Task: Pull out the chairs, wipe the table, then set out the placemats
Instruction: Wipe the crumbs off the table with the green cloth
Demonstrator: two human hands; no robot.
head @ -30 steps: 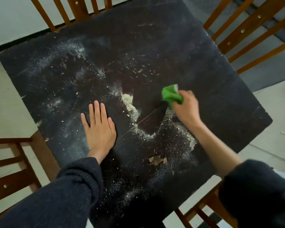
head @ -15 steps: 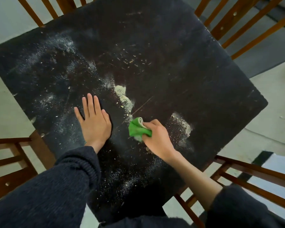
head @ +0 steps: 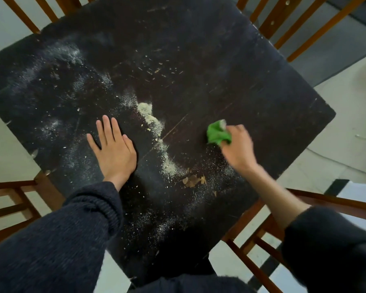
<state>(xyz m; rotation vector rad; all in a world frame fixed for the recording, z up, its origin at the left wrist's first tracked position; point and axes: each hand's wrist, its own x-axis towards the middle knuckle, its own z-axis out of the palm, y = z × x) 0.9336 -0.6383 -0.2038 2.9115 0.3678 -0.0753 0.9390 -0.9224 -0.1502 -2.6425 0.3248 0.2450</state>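
A dark square table [head: 230, 66] fills the view, dusted with white powder and crumbs. A ridge of pale crumbs [head: 154, 125] runs down its middle, and brown flakes [head: 193, 180] lie nearer me. My left hand [head: 112, 149] rests flat on the tabletop, fingers spread, holding nothing. My right hand [head: 238, 148] is shut on a crumpled green cloth [head: 217, 133] pressed onto the table, right of the crumb ridge. No placemats are in view.
Wooden chairs stand pulled back around the table: one at the far left [head: 57, 5], one at the far right [head: 294, 24], one at the left edge [head: 11, 199], one at the near right [head: 260, 246]. Pale floor tiles [head: 347, 115] surround the table.
My right hand swept the green cloth toward me and left across the middle, then back out to the right, pushing the powder into a ridge. My left hand stayed flat.
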